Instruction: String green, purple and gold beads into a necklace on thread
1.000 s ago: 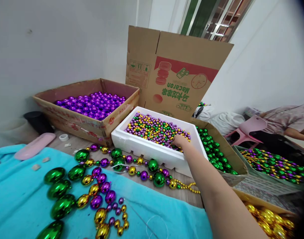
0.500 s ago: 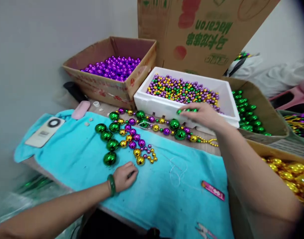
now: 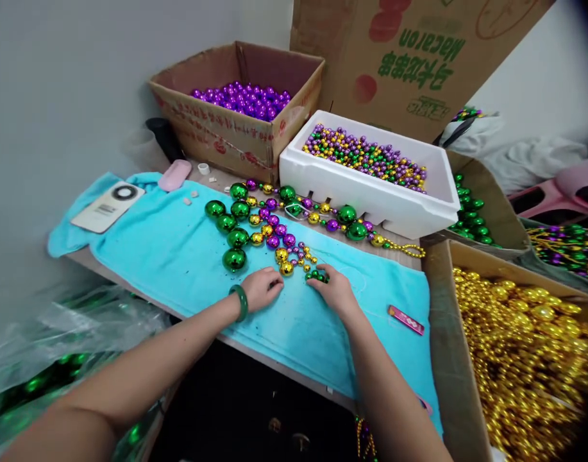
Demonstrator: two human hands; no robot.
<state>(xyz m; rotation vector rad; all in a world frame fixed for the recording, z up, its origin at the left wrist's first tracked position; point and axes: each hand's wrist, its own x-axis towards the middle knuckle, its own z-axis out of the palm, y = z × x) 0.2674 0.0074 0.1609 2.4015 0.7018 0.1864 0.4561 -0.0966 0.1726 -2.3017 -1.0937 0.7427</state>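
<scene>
Right hand (image 3: 338,292), fingers gathered around a bunch of small green beads (image 3: 317,276), right at the fingertips, low over the blue towel (image 3: 317,333)! Small gold beads (image 3: 313,260) lie just beyond them. And the left hand (image 3: 261,289)? Curled on the towel beside the larger gold balls (image 3: 286,269); whether it grips anything, I can't tell.

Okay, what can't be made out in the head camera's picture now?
Head view, small green beads: count, partly covered by the right hand.
Head view, left hand: palm and anything inside, hidden by its curl.
Head view, pink packet: lettering, too small.
Head view, cardboard panel: top, cut off by the upper edge.
</scene>
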